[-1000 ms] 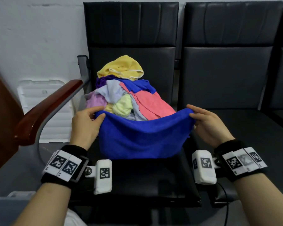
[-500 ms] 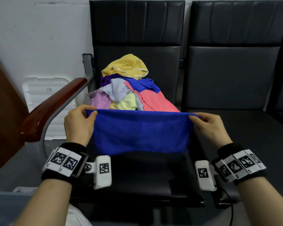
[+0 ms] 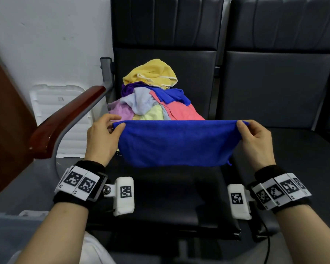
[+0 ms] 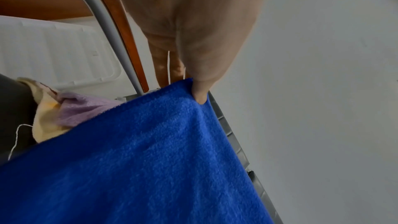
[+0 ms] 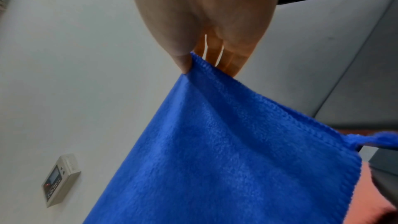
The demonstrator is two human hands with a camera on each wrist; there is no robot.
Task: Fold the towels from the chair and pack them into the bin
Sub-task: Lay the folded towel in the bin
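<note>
Now the royal-blue fleece towel (image 3: pixel 176 142) is pulled taut between the two hands, its top edge a straight level line, where a second ago it sagged in a deep curve and half a second ago it was only just straightening. It has also risen: its lower hem hangs clear above the front of the black padded chair seat (image 3: pixel 166 199).

The left hand (image 3: pixel 101 139) pinches the towel's upper left corner, thumb on the near face and fingers behind, a tight grip shown plainly in the left wrist view. The right hand (image 3: pixel 255 141) pinches the upper right corner the same way. A small blue hanging loop (image 5: pixel 372 140) sticks out from the towel's right edge.

Behind the stretched towel, at the far end of the same seat, the heap of loose towels (image 3: pixel 152 100) lies as it did before: a yellow one on top, then purple, pale blue, dark blue, lilac, pale yellow-green and salmon pink.

At the near left corner of the head view a grey-blue edge (image 3: pixel 10 223) shows, possibly the rim of the bin; too little is visible to tell what it holds. A reddish-brown wooden armrest (image 3: pixel 65 121) runs along the left of the chair, with a white ribbed plastic lid (image 3: pixel 51 111) leaning on the wall beyond it.
</note>
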